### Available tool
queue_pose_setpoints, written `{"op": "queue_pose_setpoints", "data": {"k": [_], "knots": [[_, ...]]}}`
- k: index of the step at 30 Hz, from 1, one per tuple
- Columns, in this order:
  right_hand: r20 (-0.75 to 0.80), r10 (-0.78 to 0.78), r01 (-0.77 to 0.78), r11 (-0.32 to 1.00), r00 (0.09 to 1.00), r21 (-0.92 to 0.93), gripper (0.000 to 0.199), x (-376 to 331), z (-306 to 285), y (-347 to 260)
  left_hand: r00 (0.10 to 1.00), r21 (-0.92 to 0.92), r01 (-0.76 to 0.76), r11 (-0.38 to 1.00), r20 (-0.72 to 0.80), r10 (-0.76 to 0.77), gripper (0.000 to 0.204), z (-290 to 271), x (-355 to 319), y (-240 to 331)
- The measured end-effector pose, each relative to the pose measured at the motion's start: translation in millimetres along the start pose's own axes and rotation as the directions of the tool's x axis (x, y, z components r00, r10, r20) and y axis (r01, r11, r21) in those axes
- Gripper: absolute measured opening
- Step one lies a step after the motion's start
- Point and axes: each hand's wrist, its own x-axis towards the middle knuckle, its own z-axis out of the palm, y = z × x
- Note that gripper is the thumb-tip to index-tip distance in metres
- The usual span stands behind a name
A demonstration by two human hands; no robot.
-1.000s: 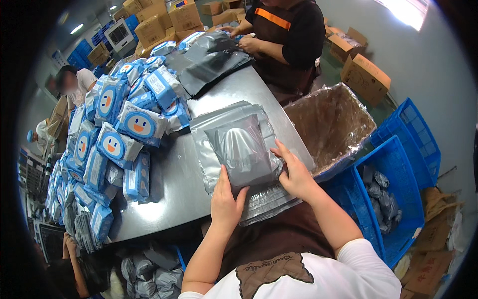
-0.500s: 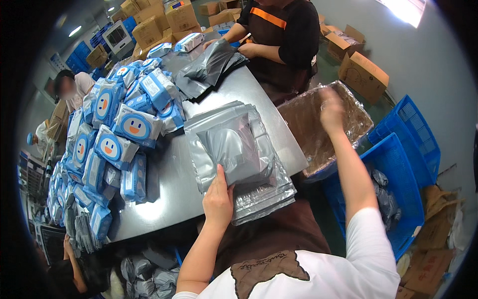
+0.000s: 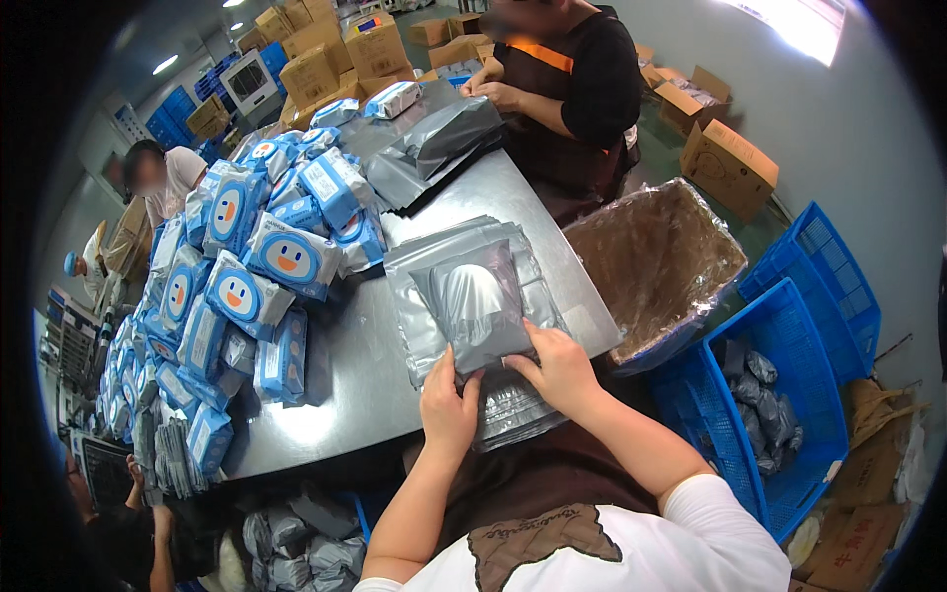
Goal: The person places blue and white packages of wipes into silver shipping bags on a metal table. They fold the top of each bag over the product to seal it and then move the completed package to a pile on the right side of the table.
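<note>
A filled grey plastic mailing bag (image 3: pixel 475 304) lies on a stack of flat grey mailing bags (image 3: pixel 402 281) at the table's near edge. My left hand (image 3: pixel 450 405) pinches its near edge at the left corner, thumb and fingers closed. At the right corner my right hand (image 3: pixel 558 369) grips the same edge, its thumb turned inward. What is inside the bag cannot be seen. Left of the stack rises a big heap of blue-and-white wipes packs (image 3: pixel 291 257) with smiling-face prints.
Across the metal table (image 3: pixel 345 424) a co-worker (image 3: pixel 562 89) stands beside more grey bags (image 3: pixel 439 138). To the right are a plastic-lined carton (image 3: pixel 646 261) and blue crates (image 3: pixel 779 395), one holding grey parcels. Cardboard boxes (image 3: pixel 730 163) stand behind; more grey parcels (image 3: pixel 301 543) lie below the table.
My right hand has come back from over the lined carton on the right and now grips the grey bag's near edge. My left hand has stayed at the bag's left corner.
</note>
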Motion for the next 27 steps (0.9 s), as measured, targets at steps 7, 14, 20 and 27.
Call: {"op": "queue_pose_setpoints", "data": {"k": [7,14,20,27], "knots": [[-0.293,0.322,-0.098,0.807,0.9,0.583,0.017,14,-86,33,0.984,0.093,-0.178,0.98,0.009,0.178,0.042,-26,38,-29],[-0.841,0.484,-0.675,0.706,0.242,0.213,0.037,-220,-362,235,0.967,-0.071,0.254,0.965,-0.017,-0.256,0.081,-4,112,-96],[-0.485,0.611,-0.367,0.779,0.625,0.508,0.019,-123,-293,138,0.913,0.323,0.033,0.946,0.375,-0.16,0.089,19,85,-46],[-0.959,-0.251,0.005,0.967,-0.131,-0.253,0.009,83,-191,122,0.957,0.281,0.031,0.959,0.27,-0.11,0.082,17,58,-27]]}}
